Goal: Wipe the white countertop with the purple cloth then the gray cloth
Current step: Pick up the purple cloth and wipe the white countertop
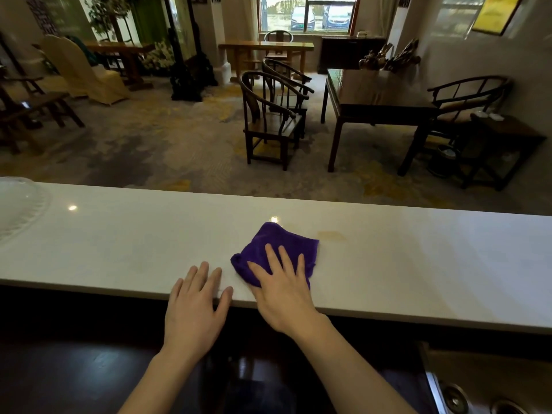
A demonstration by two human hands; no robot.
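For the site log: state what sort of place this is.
Probably a hotel or teahouse lobby seen from behind a reception counter: a long white countertop, dark wooden armchairs and tables on carpet, cars outside the window.

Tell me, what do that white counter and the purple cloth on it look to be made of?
The white countertop looks like polished stone or a man-made stone: smooth and glossy, with lamp glints mirrored in it. Which one I cannot tell. The purple cloth looks like soft microfibre or terry: a matte, fuzzy nap, and it rumples into loose folds under the right hand.
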